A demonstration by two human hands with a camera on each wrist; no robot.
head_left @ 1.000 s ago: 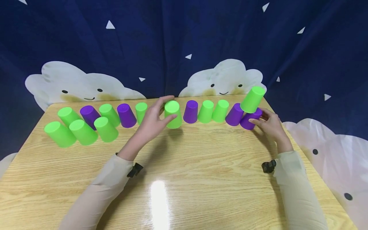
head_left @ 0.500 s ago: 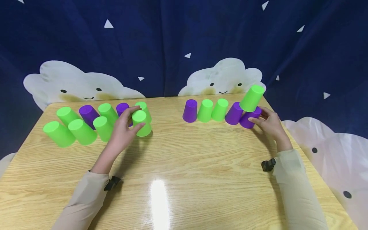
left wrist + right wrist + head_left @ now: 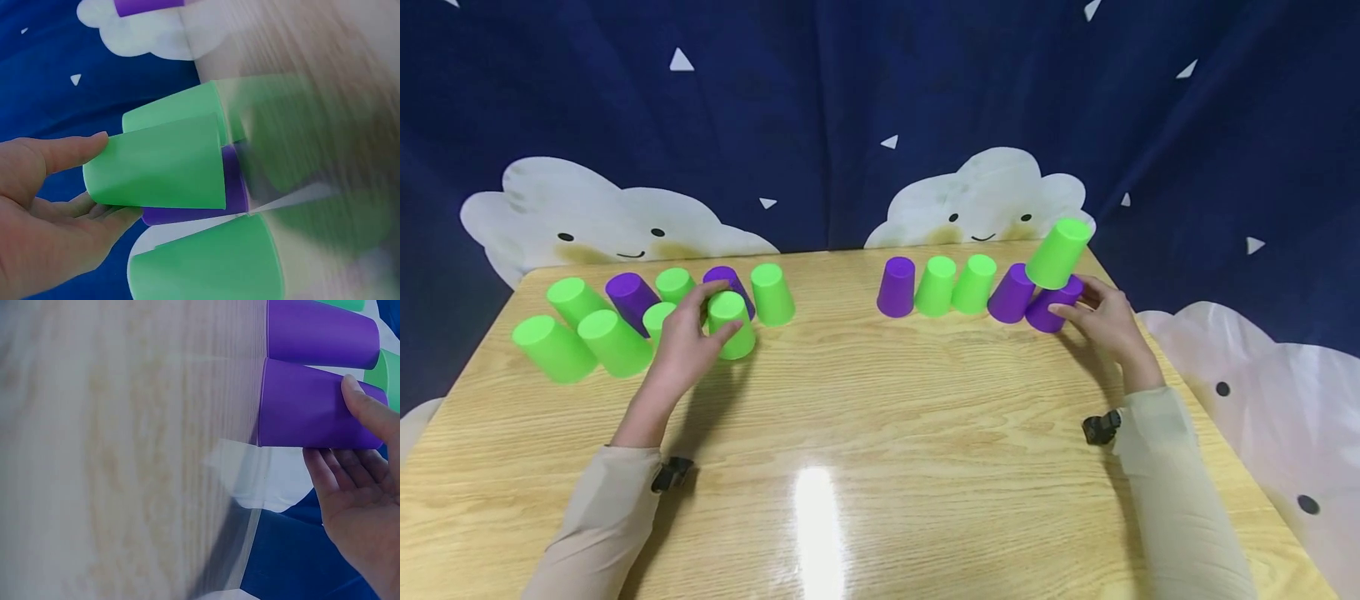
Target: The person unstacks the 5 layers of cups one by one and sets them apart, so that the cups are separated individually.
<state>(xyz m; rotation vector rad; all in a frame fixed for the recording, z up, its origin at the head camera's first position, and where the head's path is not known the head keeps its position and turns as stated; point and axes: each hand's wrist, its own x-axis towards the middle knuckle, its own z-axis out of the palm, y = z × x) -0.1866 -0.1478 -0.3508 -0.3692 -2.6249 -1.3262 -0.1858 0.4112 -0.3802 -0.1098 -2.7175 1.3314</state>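
Observation:
My left hand (image 3: 688,340) grips an upside-down green cup (image 3: 730,327) between thumb and fingers, in front of a purple cup (image 3: 727,281) in the left group. The left wrist view shows that green cup (image 3: 159,164) with the thumb on one side and fingers on the other. At the far right, my right hand (image 3: 1107,323) holds the outer purple cup (image 3: 1051,312), which stands beside another purple cup (image 3: 1009,296). A green cup (image 3: 1057,255) rests on top of these two. In the right wrist view, thumb and fingers lie on opposite sides of the purple cup (image 3: 312,409).
Several green cups (image 3: 553,350) and a purple cup (image 3: 631,302) stand upside down at the left of the wooden table (image 3: 880,417). One green cup (image 3: 772,296) stands at that group's right end. Right of centre are a purple cup (image 3: 897,288) and two green ones (image 3: 936,288).
My left hand has moved left from the middle of the table, carrying the green cup in front of the left group. The right hand has stayed on the purple cup.

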